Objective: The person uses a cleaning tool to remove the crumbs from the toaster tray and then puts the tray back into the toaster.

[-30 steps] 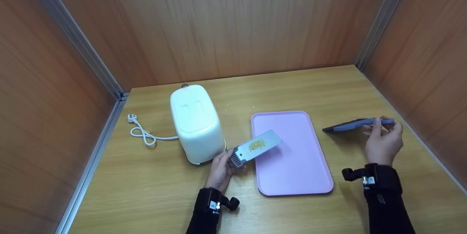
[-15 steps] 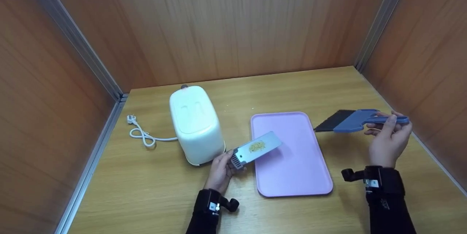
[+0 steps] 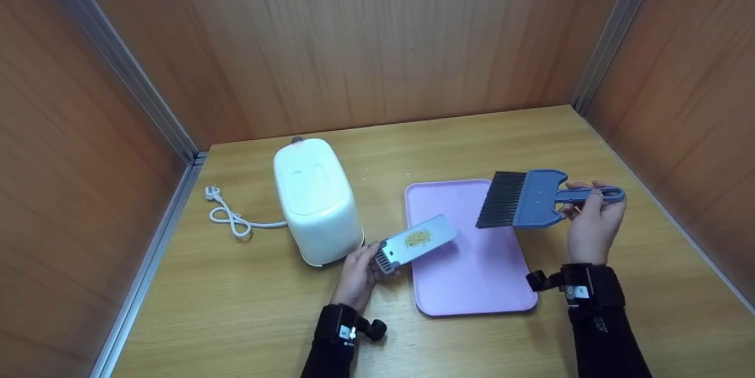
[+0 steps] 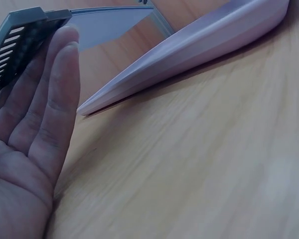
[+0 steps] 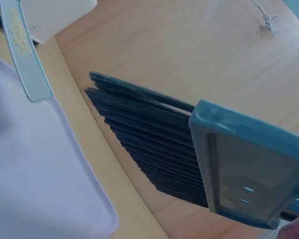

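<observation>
My left hand (image 3: 357, 275) holds a crumb tray (image 3: 433, 227) by its dark slotted end, between thumb and fingers. Yellowish crumbs (image 3: 418, 238) lie in a patch on its flat pale surface. The crumb tray reaches over the left side of a pink-purple serving tray (image 3: 472, 283). In my right hand (image 3: 593, 227) is a blue hand brush (image 3: 538, 198), gripped by its looped handle. Its dark bristles (image 5: 149, 144) point left, over the serving tray's upper right edge and apart from the crumb tray. Beneath the slotted end, the left fingers (image 4: 62, 104) stretch upward.
A white toaster-like appliance (image 3: 315, 201) stands just left of the serving tray. Its white cord (image 3: 233, 219) and plug (image 3: 212, 191) lie on the wooden table (image 3: 248, 307) farther left. Small white specks dot the table behind the tray. Wooden panels (image 3: 377, 42) enclose the back and sides.
The hand brush has turned from edge-on to its broad face and moved left over the serving tray, after a short shift right. The left hand and crumb tray stay nearly still.
</observation>
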A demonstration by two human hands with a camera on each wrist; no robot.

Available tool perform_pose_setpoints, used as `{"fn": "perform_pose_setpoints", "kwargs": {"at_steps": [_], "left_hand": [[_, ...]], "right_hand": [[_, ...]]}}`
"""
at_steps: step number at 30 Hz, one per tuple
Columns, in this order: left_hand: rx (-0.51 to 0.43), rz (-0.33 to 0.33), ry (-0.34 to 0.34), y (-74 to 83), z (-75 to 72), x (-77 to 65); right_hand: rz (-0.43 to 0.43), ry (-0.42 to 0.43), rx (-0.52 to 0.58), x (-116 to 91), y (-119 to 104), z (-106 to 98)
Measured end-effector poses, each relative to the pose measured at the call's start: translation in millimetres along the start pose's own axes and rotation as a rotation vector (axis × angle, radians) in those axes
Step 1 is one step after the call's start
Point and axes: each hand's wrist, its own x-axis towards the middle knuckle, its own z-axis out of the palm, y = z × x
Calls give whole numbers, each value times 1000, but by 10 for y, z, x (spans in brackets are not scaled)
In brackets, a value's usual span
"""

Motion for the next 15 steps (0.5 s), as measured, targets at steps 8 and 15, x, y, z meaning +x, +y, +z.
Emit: {"fn": "perform_pose_setpoints", "kwargs": {"at_steps": [8,15], "left_hand": [[17,-2,-22,-28,-7,19],[38,-16,-22,-19,12,21]], "right_hand": [[56,-3,121,-77,105,112],[118,-30,159,-240,277,207]]}}
